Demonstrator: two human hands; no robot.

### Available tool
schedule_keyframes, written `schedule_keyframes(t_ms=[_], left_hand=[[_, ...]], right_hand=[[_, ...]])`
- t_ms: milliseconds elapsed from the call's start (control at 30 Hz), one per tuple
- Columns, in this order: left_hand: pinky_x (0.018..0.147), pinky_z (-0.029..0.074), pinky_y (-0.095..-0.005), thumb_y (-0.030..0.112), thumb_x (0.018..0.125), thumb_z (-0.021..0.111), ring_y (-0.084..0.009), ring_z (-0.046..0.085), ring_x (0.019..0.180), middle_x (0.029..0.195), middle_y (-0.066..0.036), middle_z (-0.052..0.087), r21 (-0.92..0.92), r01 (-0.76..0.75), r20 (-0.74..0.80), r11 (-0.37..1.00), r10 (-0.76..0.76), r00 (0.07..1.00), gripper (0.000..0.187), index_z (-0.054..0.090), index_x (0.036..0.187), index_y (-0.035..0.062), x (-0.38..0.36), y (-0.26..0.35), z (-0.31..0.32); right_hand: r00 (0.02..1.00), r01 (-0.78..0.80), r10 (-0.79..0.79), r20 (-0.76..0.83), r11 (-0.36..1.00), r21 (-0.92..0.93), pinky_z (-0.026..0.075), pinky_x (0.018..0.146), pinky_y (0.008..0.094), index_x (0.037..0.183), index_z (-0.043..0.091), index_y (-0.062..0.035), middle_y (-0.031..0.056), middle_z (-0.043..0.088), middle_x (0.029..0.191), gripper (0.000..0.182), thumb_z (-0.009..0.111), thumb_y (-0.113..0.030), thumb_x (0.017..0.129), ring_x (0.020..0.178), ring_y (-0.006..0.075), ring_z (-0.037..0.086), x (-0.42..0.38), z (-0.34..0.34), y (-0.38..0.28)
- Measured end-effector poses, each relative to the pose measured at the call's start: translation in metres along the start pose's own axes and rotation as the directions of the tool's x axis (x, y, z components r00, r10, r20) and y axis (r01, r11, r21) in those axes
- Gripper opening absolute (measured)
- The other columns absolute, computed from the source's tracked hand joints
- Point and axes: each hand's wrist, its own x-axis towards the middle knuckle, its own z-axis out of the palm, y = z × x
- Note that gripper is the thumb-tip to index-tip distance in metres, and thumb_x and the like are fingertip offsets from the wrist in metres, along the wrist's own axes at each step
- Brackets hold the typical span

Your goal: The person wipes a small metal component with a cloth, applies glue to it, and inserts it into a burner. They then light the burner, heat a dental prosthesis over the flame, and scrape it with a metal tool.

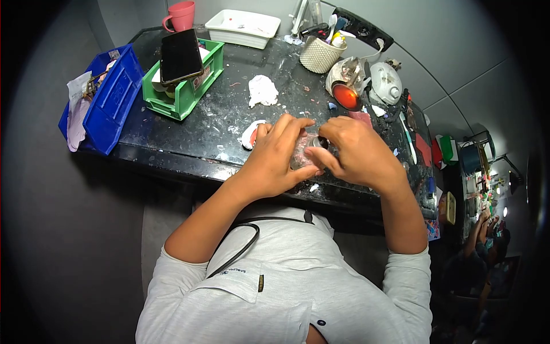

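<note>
A blue bin (112, 109) packed with odds and ends tilts at the counter's (172, 149) edge, left of the green bin (203, 89). A dark phone (181, 55) lies atop the green bin; a pink mug (182, 17) and white tray (240, 27) stand behind it. To the green bin's right sits a crumpled white lump (263, 91). Nearer the edge, the left hand (281, 152) arches, thumb and fingertips apart, around a small clear object (300, 150) with pinkish flecks, right of the green bin and between both hands. A woven cup (321, 55) and glowing orange disc (346, 97) are farther back. The right hand (358, 150) curls over the object's other side, thumb extended; whether it pinches anything cannot be told.
</note>
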Motion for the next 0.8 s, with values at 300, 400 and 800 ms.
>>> schedule_keyframes(t_ms=[300, 400, 800], left_hand=[[0.099, 0.035, -0.0426, 0.036, 0.079, 0.088, -0.0292, 0.057, 0.110, 0.119, -0.013, 0.057, 0.004, -0.002, -0.017, 1.000, 0.002, 1.000, 0.082, 0.050, 0.145, 0.0047, 0.000, -0.002, 0.002], [0.100, 0.035, -0.0425, 0.034, 0.079, 0.088, -0.0292, 0.057, 0.111, 0.119, -0.013, 0.056, -0.006, -0.002, -0.003, 1.000, 0.002, 1.000, 0.083, 0.050, 0.146, 0.0051, 0.000, -0.001, 0.000], [0.099, 0.035, -0.0393, 0.024, 0.075, 0.087, -0.0242, 0.059, 0.116, 0.119, -0.010, 0.056, -0.023, 0.006, -0.015, 1.000, -0.006, 1.000, 0.081, 0.052, 0.146, 0.0063, -0.001, 0.000, 0.001]], right_hand=[[0.997, -0.077, 0.076, -0.023, 0.996, -0.050, 0.055, 0.080, 0.0475, 0.105, 0.071, 0.0024, 0.0202, 0.069, 0.094, 0.043, 0.072, -0.038, 0.089, 0.089, 0.0386, 0.069, -0.007, 0.001, 0.004], [0.957, -0.207, 0.235, 0.169, 0.964, -0.169, 0.055, 0.078, 0.0465, 0.115, 0.067, 0.0018, 0.0198, 0.070, 0.096, 0.046, 0.071, -0.036, 0.089, 0.090, 0.0378, 0.069, -0.002, -0.008, -0.002], [0.977, -0.193, 0.197, 0.075, 0.979, -0.067, 0.055, 0.068, 0.0480, 0.086, 0.068, 0.0021, 0.0206, 0.069, 0.078, 0.042, 0.072, -0.040, 0.087, 0.073, 0.0392, 0.070, -0.001, -0.002, -0.001]])
